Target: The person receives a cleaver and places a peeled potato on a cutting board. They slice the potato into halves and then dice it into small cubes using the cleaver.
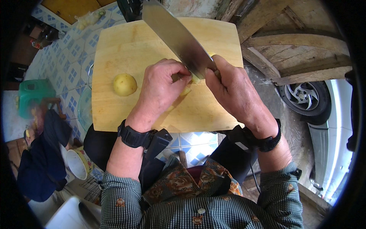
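My right hand grips the handle of a broad-bladed kitchen knife, its blade slanting up and left over the wooden cutting board. Close by the blade's handle end, my left hand has its thumb and forefinger pinched at a pale yellow potato piece. The fingers partly cover that piece. Another cut potato piece lies just below the left fingertips. A whole peeled potato rests on the board to the left of my left hand. A bit of yellow shows behind the knife, mostly hidden.
The board lies across my lap. A clear glass bowl stands partly under its left edge. Left are a green plastic stool, a patterned bucket and another person's dark-clothed leg. Wooden furniture and a car wheel are at right.
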A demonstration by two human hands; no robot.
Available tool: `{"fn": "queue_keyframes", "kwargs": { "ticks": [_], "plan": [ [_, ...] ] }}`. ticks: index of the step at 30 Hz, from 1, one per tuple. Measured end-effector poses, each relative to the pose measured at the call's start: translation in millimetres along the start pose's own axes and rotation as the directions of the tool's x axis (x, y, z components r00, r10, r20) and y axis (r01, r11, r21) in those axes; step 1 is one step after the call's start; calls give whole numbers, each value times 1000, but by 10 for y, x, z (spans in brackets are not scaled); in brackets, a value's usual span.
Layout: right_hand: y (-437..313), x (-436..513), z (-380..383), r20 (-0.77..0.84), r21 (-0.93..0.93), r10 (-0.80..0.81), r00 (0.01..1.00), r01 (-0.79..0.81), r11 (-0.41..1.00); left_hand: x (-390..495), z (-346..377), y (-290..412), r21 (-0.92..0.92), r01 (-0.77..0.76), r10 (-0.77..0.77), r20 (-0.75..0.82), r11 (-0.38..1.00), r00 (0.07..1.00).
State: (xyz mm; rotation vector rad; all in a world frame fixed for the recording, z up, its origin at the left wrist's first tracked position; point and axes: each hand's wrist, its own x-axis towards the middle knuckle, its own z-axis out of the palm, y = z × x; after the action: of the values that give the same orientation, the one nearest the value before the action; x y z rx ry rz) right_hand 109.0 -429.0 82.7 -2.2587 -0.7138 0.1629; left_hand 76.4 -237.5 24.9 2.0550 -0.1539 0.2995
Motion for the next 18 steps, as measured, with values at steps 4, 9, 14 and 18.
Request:
{"fn": "queue_keyframes", "kwargs": {
  "ticks": [4,9,14,18],
  "plan": [
    [-43,0,35,-118,87,44,992,-33,996,-3,-19,21,-33,62,-61,32,998,998],
    [-153,-87,-195,-202,295,50,978,12,956,-46,-180,24,-101,185,-184,12,978,983],
    [-168,-211,-290,-267,309,28,963,58,949,-131,-504,15,67,166,-164,-30,984,986],
    [-214,-353,-298,-250,282,60,966,14,959,-178,-584,34,7,284,-283,106,959,953]
  ]
}}
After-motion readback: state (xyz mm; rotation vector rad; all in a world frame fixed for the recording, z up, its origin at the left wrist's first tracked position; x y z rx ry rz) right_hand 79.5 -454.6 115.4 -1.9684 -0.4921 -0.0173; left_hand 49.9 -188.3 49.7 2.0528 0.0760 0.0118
